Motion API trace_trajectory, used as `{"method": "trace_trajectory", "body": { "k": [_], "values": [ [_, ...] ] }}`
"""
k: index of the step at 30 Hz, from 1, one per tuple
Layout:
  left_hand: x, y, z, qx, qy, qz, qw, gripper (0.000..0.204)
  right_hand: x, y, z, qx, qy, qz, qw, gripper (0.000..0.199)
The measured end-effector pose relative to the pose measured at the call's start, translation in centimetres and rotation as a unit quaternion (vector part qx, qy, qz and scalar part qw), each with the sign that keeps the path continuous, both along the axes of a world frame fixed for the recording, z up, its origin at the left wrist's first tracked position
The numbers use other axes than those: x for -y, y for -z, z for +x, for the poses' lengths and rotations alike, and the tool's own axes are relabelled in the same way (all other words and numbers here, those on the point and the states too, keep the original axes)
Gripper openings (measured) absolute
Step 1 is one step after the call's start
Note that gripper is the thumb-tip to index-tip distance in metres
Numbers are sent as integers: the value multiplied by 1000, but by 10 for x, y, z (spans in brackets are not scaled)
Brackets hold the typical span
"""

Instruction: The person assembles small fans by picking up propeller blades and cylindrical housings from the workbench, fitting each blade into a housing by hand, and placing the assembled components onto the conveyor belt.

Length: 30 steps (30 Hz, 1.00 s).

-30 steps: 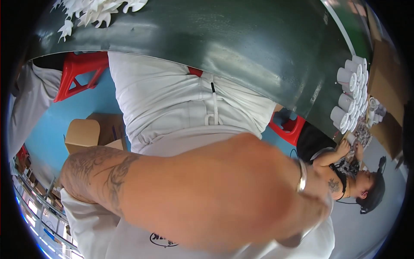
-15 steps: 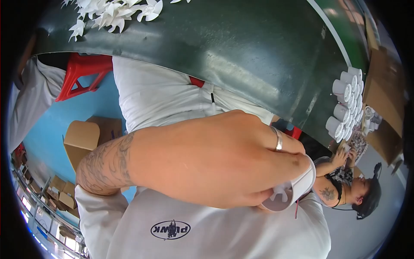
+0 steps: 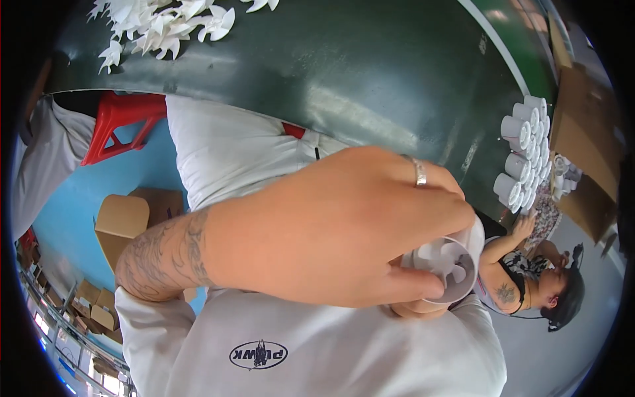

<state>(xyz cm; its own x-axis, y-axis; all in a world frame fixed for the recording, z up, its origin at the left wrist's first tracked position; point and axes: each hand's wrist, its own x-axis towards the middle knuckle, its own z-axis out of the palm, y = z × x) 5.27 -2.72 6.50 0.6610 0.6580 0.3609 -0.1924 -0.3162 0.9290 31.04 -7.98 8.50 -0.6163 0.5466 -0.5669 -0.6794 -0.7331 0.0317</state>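
Note:
My left hand point(image 3: 344, 225), with a ring on one finger and a tattooed forearm, reaches across my white shirt from the left. It grips a white round housing point(image 3: 450, 268) with a white fan wheel inside, thumb along its lower rim. A bit of skin under the housing looks like my right hand point(image 3: 417, 309); the left hand and the housing hide the rest of it.
A dark green table point(image 3: 370, 73) fills the top. White fan wheels point(image 3: 165, 26) lie piled at its far left, and white round housings point(image 3: 522, 152) are stacked at its right end. Another person point(image 3: 536, 278) sits at the right. A red stool point(image 3: 119, 126) and cardboard boxes point(image 3: 132, 221) stand on the blue floor.
My left arm has drawn back so the hand is now fully in view. The white housing in its grip has come clearly into view at the right.

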Motion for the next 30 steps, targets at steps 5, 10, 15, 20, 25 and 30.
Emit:
{"method": "trace_trajectory", "body": {
  "k": [5,10,15,20,25,30],
  "values": [
    [11,-7,7,63,-26,-55,996,59,-3,-11,40,29,11,27,999,49],
    [20,-12,4,52,-18,-125,991,50,-3,-23,48,60,23,45,997,48],
    [29,-9,8,99,-70,-98,988,51,4,-24,48,93,37,56,993,46],
    [31,-12,10,107,-89,-69,988,58,11,-22,51,114,47,61,991,45],
    [31,-11,13,109,-96,-44,988,64,24,-24,61,135,61,66,987,44],
    [28,-5,12,124,-114,-22,985,71,35,-27,81,162,80,68,981,43]
  ]
}}
